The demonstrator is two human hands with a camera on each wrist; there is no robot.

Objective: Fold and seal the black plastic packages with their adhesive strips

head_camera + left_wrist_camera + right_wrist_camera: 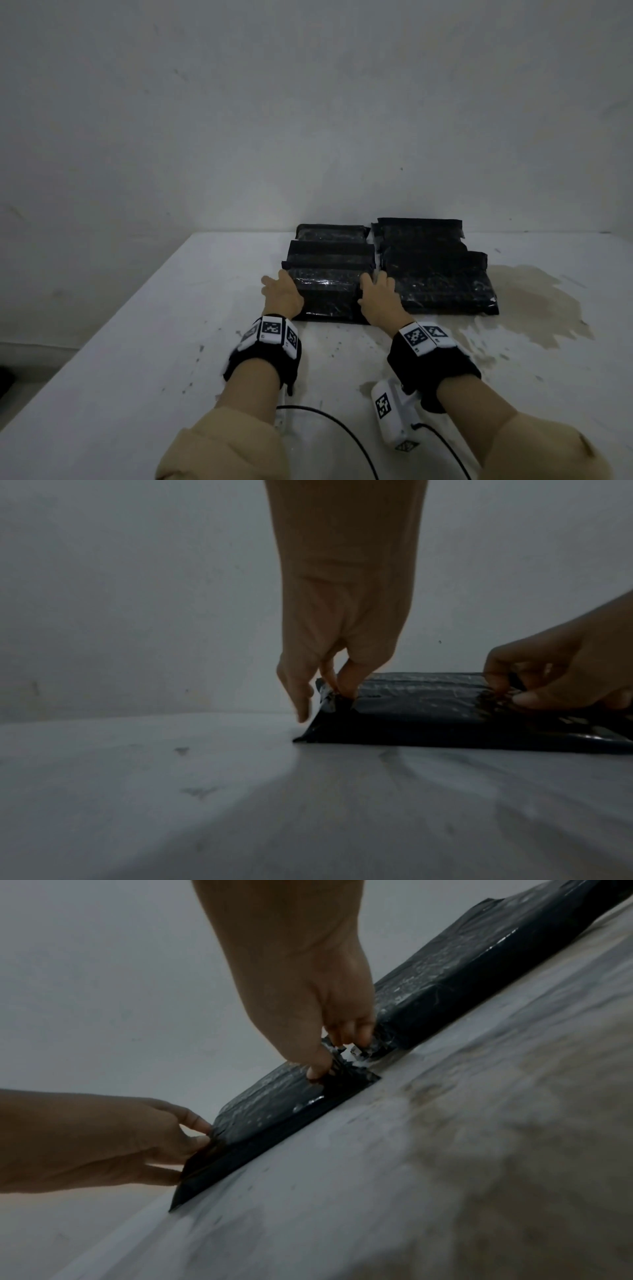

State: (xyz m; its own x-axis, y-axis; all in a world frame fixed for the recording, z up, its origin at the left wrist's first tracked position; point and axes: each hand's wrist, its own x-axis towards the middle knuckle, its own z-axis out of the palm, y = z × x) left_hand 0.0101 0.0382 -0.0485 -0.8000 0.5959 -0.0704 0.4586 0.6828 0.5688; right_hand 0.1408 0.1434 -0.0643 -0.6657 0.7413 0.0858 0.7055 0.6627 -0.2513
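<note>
The nearest black plastic package [327, 296] lies flat on the white table [171, 342], at the front of a left-hand row of overlapping black packages [330, 253]. My left hand [279, 291] pinches its left edge between thumb and fingers [342, 688]. At the opposite end, my right hand [375, 291] pinches the right edge, where the plastic is crumpled [342, 1053]. In the left wrist view the package [428, 710] stretches between both hands, its glossy top creased. From the right wrist the same package [274, 1110] shows, with my left hand [192, 1137] at its far end.
A second row of black packages [438, 281] lies just right of my right hand, also in the right wrist view [462, 969]. A brownish stain [534, 301] marks the table to the right. A wall [308, 120] stands right behind the packages. Black cables [342, 431] trail from my wrists.
</note>
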